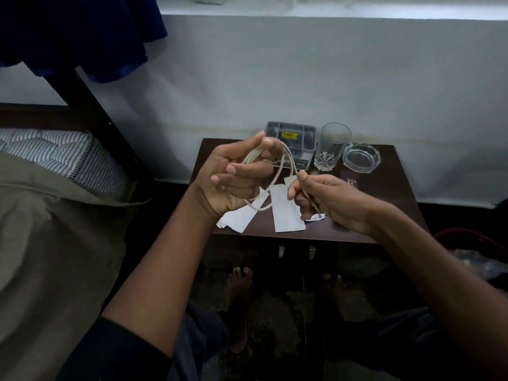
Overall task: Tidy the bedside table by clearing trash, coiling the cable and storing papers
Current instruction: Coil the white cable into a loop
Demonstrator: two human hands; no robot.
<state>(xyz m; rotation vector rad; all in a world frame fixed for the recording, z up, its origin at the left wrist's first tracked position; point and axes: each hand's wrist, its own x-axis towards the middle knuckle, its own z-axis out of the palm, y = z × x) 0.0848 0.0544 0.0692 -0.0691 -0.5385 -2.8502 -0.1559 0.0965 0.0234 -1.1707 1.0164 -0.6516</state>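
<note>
A white cable point(277, 176) hangs in loops above the dark wooden bedside table point(384, 204). My left hand point(233, 174) holds the bundled loops between thumb and fingers, palm turned toward me. My right hand point(324, 199) pinches the loose end of the cable just right of the loops, and the end runs down through its fingers. White papers point(286, 213) lie folded and spread on the table's front part, partly hidden under both hands.
At the table's back stand a grey plastic box point(299, 136) with a yellow label, a drinking glass point(331, 147) and a glass ashtray point(361, 158). A dark small card point(350, 178) lies beside them. A bed point(55, 188) is on the left, a red-rimmed bin point(467, 237) at right.
</note>
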